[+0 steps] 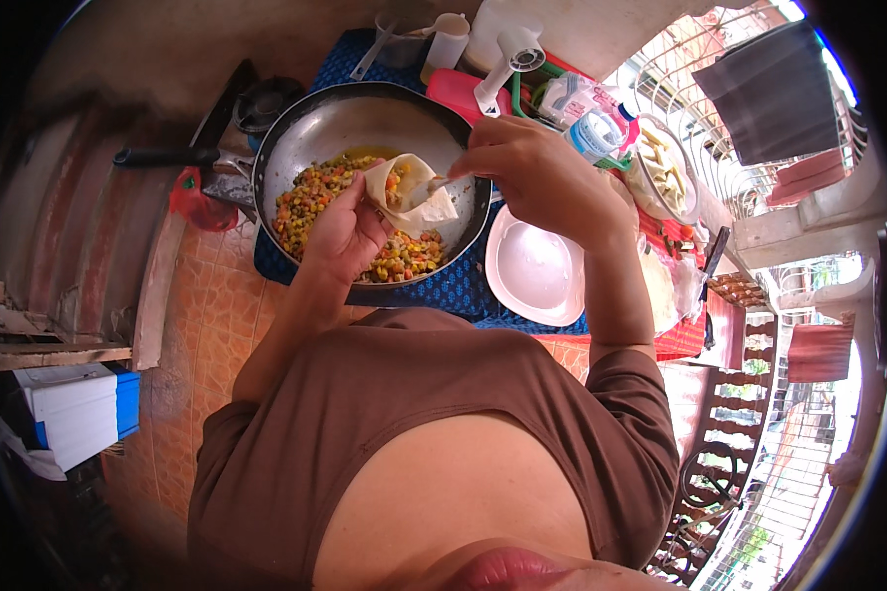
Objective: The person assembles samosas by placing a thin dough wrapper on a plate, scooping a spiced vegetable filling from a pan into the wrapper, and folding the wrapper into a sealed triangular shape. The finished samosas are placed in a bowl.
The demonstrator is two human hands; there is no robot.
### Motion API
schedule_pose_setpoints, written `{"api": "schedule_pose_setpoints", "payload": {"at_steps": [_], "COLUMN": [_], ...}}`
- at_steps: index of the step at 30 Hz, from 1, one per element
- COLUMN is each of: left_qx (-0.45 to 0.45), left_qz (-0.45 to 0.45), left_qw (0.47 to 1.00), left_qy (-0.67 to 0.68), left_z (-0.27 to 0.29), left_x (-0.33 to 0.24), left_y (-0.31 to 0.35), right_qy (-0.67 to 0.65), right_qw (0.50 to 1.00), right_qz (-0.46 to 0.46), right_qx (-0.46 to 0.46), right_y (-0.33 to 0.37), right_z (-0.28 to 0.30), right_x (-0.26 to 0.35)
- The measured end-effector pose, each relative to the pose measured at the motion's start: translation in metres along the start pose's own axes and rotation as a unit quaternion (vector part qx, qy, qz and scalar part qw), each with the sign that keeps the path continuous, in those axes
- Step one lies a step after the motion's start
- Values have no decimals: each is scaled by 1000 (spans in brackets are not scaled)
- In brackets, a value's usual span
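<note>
My left hand (pixel 352 234) holds a pale wrapper (pixel 426 214) curled into a cone, with some chopped vegetable filling inside it. In my right hand (pixel 522 163) is a spoon (pixel 441 183), its tip dipped into the mouth of the wrapper. Both hands are over a large wok (pixel 442 148) with a dark rim. A colourful diced filling (pixel 310 202), yellow, orange and green, covers the wok's left and near side. Right of the wok, beneath my right forearm, sits a light pink square bowl (pixel 535 271).
The wok's long black handle (pixel 172 158) sticks out left. A bowl (pixel 693 202) of pale finger-shaped rolls stands on the right, near a blue-capped bottle (pixel 593 135). Behind the wok are a plastic jug (pixel 447 44) and a white appliance (pixel 511 64). A red bag (pixel 200 202) hangs at left.
</note>
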State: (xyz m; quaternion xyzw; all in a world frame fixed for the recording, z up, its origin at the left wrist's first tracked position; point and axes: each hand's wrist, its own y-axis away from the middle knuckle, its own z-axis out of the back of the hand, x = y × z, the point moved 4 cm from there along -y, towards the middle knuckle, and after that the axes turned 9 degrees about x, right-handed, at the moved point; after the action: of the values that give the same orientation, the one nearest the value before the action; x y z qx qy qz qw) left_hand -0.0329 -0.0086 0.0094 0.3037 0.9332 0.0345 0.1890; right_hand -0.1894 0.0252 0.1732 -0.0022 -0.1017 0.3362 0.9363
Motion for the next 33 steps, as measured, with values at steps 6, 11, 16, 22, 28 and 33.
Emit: {"api": "schedule_pose_setpoints", "payload": {"at_steps": [6,11,16,22,28,33], "left_qx": [74,94,52,25,15,10], "left_qz": [18,19,8,-39,-94,-117], "left_qw": [993,988,996,995,992,991], "left_qy": [-87,-117,-69,-87,-87,-64], "left_z": [-8,-10,0,0,25,30], "left_x": [2,-1,-7,-18,-45,-62], "left_y": [6,7,5,6,3,10], "right_qy": [-31,-44,-31,-7,64,8], "right_qw": [999,998,999,998,995,997], "right_qz": [25,46,-7,-5,-33,-28], "right_qx": [29,10,-42,-60,-70,-73], "right_y": [-18,-23,-7,-3,2,-1], "right_z": [-12,-8,4,-4,-19,-29], "right_x": [-17,-21,-21,-8,-25,-22]}}
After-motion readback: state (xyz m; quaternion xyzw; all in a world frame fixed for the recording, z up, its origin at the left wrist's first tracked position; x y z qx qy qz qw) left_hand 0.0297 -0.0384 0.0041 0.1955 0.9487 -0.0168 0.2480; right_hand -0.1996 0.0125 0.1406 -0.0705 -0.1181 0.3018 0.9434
